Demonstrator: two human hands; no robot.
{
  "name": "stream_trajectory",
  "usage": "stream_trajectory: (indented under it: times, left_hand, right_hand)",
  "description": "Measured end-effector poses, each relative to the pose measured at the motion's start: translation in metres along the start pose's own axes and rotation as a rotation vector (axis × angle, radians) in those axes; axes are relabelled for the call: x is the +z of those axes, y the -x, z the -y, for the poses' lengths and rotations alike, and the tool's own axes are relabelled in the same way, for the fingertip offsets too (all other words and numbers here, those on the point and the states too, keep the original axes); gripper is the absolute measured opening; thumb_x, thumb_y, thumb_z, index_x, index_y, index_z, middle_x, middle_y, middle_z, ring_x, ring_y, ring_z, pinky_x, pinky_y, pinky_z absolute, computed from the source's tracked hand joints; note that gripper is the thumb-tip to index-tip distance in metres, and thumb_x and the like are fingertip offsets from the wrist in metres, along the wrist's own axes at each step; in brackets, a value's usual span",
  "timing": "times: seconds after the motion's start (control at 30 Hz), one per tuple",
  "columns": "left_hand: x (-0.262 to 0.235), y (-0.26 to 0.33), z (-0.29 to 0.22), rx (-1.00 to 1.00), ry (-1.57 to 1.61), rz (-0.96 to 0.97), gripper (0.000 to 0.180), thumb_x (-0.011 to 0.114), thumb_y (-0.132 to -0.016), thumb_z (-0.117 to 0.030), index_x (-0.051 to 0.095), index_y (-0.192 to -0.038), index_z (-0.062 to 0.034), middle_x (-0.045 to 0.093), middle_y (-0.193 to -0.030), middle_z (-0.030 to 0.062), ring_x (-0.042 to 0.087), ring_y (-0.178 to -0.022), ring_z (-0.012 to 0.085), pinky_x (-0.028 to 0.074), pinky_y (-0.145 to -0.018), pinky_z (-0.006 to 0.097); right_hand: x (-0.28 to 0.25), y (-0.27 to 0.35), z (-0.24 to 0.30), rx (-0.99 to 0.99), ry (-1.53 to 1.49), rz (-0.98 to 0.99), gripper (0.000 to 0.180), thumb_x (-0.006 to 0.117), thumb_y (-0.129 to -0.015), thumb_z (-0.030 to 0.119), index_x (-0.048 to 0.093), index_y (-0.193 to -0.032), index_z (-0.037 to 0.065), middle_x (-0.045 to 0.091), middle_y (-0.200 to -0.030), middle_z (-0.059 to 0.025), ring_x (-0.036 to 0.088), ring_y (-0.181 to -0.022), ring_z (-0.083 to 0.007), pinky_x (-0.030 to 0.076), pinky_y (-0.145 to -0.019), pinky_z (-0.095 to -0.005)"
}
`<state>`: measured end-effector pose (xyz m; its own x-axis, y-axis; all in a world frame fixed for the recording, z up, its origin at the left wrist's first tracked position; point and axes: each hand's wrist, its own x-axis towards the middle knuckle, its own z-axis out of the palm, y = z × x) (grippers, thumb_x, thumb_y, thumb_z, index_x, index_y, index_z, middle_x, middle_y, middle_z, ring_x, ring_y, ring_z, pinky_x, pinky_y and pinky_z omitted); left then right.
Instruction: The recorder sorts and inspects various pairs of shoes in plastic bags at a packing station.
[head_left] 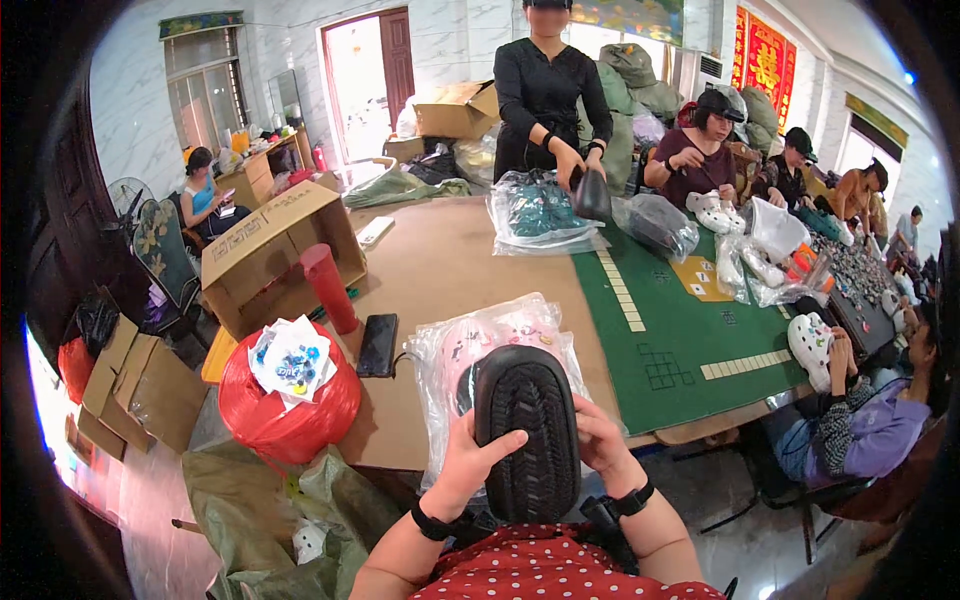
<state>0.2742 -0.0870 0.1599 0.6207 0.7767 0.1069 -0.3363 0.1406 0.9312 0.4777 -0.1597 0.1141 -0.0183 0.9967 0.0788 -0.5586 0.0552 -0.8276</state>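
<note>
I hold a black clog upright in front of me, its ridged sole turned toward my view. My left hand grips its left edge, the thumb lying across the sole. On the other edge, my right hand has its fingers closed round the side, partly hidden behind the shoe. Just beyond it, pink clogs with small charms lie on the table in a see-through plastic bag. The black clog covers part of that bag.
Left of the bag are a black phone, a red twine roll bearing charms on white paper, a red cylinder and a cardboard box. Across the table a person handles a dark shoe. Others work with white clogs along the right.
</note>
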Motion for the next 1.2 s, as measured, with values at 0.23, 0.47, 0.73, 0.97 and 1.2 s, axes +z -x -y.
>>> stream_trajectory:
  times: [0.23, 0.47, 0.73, 0.97, 1.2]
  left_hand:
    - [0.004, 0.028, -0.021, 0.394, -0.175, -0.044, 0.046, 0.082, -0.070, 0.000, 0.062, -0.112, 0.0032, 0.068, -0.109, 0.0113, 0.062, -0.102, 0.0200, 0.049, -0.092, 0.033]
    - [-0.006, 0.009, -0.023, 1.186, -1.494, 0.059, 0.018, 0.069, -0.071, -0.017, 0.065, -0.085, -0.0274, 0.060, -0.131, 0.0027, 0.035, -0.136, 0.0323, 0.029, -0.112, 0.046]
    - [-0.020, -0.011, 0.025, 0.768, -1.235, -0.166, 0.075, 0.063, -0.065, 0.011, 0.056, -0.133, -0.0211, 0.018, -0.156, 0.0238, 0.023, -0.140, 0.0454, 0.036, -0.109, 0.046]
    - [-0.035, -0.013, 0.042, 0.071, -0.093, -0.130, 0.091, 0.069, -0.084, -0.004, 0.009, -0.152, 0.0006, 0.038, -0.144, 0.0203, 0.052, -0.119, 0.0255, 0.050, -0.089, 0.032]
    - [-0.044, -0.021, 0.068, 0.148, -0.532, -0.230, 0.088, 0.074, -0.075, -0.003, 0.025, -0.147, 0.0040, 0.063, -0.109, 0.0163, 0.062, -0.098, 0.0194, 0.050, -0.087, 0.031]
  right_hand:
    - [0.031, 0.006, 0.020, -0.402, 0.360, -0.064, 0.055, 0.056, -0.091, 0.034, 0.046, -0.134, 0.000, 0.052, -0.134, -0.0104, 0.047, -0.125, -0.0199, 0.035, -0.105, -0.0345]
    - [0.059, 0.021, 0.032, -0.196, 0.207, -0.278, 0.077, 0.063, -0.089, 0.044, 0.033, -0.145, 0.001, 0.043, -0.143, -0.0141, 0.043, -0.131, -0.0230, 0.033, -0.111, -0.0364]
    - [0.040, 0.013, -0.002, -0.095, 0.132, -0.179, 0.094, 0.074, -0.074, 0.007, 0.021, -0.151, 0.003, 0.039, -0.145, -0.0148, 0.042, -0.131, -0.0226, 0.031, -0.110, -0.0336]
    - [0.029, -0.004, -0.050, -0.416, 0.485, -0.335, 0.090, 0.070, -0.077, 0.006, 0.017, -0.150, -0.001, 0.032, -0.147, -0.0184, 0.033, -0.137, -0.0256, 0.026, -0.113, -0.0365]
    - [0.060, 0.003, -0.049, -0.500, 0.875, -0.339, 0.089, 0.069, -0.078, 0.008, 0.016, -0.149, -0.002, 0.030, -0.145, -0.0208, 0.032, -0.136, -0.0297, 0.026, -0.113, -0.0405]
